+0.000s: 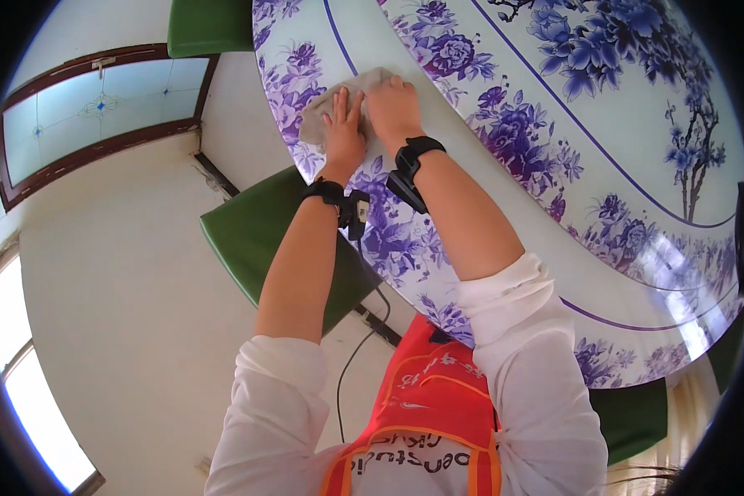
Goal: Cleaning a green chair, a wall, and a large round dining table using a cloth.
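The table filling the upper right looks smooth and highly glossy — white reflections gleam near its rim. The cloth at upper centre is matt, fabric-soft. Left of centre, the green seat looks leather-like; lower right, the sleeve is creased matt fabric. Upper left: glass-like panel, wood-like frame.

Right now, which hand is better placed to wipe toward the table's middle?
Probably the right hand: it's on the cloth, nearer the middle of the table. The left hand is farther out.
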Available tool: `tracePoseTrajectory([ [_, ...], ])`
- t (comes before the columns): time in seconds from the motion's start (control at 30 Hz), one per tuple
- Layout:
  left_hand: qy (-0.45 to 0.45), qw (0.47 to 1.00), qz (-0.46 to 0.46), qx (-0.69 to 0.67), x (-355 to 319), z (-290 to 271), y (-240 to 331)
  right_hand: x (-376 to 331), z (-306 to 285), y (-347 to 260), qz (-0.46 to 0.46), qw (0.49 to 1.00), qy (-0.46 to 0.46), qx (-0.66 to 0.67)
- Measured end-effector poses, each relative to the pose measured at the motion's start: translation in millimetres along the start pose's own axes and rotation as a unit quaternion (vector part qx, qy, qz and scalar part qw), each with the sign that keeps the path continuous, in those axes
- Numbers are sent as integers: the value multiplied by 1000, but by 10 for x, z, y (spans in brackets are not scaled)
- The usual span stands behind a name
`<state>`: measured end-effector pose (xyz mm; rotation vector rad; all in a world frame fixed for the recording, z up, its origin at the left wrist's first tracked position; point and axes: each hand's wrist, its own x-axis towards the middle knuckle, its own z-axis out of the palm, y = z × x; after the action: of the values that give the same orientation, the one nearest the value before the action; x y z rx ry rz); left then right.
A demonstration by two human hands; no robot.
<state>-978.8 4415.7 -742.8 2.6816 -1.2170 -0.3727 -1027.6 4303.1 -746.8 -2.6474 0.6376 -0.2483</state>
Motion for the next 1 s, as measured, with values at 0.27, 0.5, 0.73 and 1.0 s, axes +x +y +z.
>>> tracePoseTrajectory([
  [0.27,4,998,-62,0,-1223,314,247,-985,-61,-196,-56,993,-59,84],
  [0.5,-55,997,-8,-55,-2334,442,755,-2553,-376,-97,12,993,-103,59],
  [0.73,-65,992,67,-81,-1873,175,240,-1941,-182,-473,61,992,-102,-48],
  [1.0,54,995,38,-70,-824,59,-465,-482,34,-792,85,986,-102,-98],
])
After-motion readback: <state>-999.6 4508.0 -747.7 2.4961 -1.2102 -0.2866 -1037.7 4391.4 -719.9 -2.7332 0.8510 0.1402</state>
